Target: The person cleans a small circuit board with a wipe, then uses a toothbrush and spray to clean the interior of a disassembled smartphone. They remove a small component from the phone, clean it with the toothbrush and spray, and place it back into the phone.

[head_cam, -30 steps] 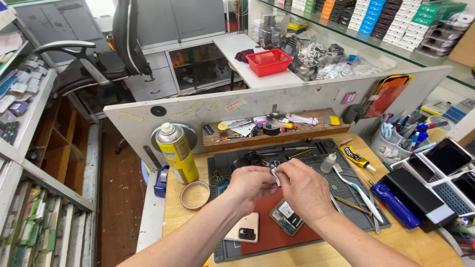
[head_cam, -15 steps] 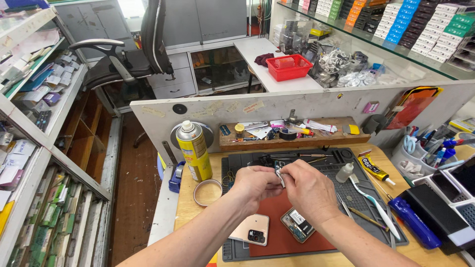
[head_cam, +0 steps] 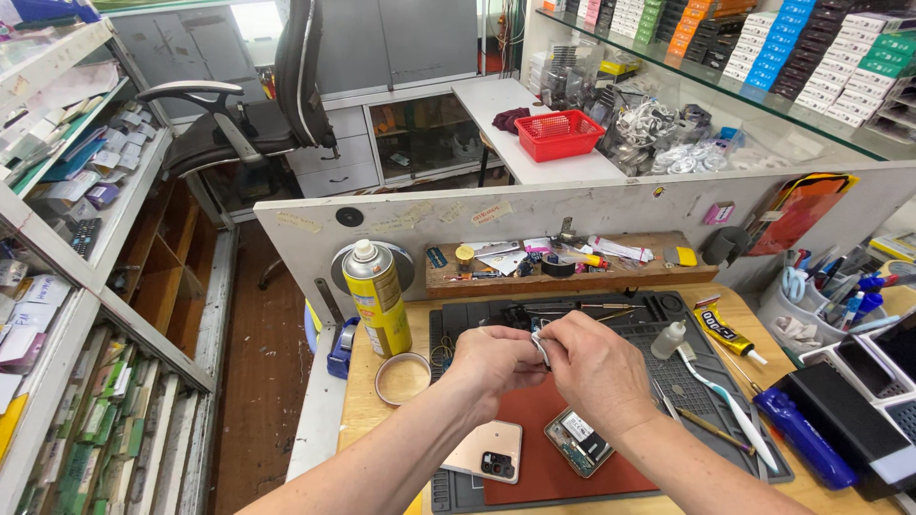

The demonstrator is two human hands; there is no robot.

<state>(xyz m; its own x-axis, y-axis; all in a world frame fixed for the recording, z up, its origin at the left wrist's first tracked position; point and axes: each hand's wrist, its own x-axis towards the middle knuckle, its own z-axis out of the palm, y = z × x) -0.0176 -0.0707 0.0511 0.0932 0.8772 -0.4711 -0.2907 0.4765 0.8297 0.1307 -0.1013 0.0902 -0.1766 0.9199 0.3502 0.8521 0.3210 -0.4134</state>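
Repair-shop tabletop [head_cam: 382,420]: your left hand [head_cam: 491,360] & right hand [head_cam: 596,367] both pinch a small pale part [head_cam: 541,345] above the mat [head_cam: 706,401], opened phone [head_cam: 577,443] beneath.

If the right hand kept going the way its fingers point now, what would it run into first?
The right hand points left toward the left hand; they already meet at the small whitish piece pinched between them, so it would hit that, then the left hand.

Wooden counter [head_cam: 355,410] showing matt grain; dark rubbery mat [head_cam: 668,329] looking dull; red pad [head_cam: 534,448] lying matt; spray can [head_cam: 377,298] gleaming glossy yellow metal; phone back cover [head_cam: 482,450] shining smooth rose-gold; red basket [head_cam: 558,133] looking plastic.
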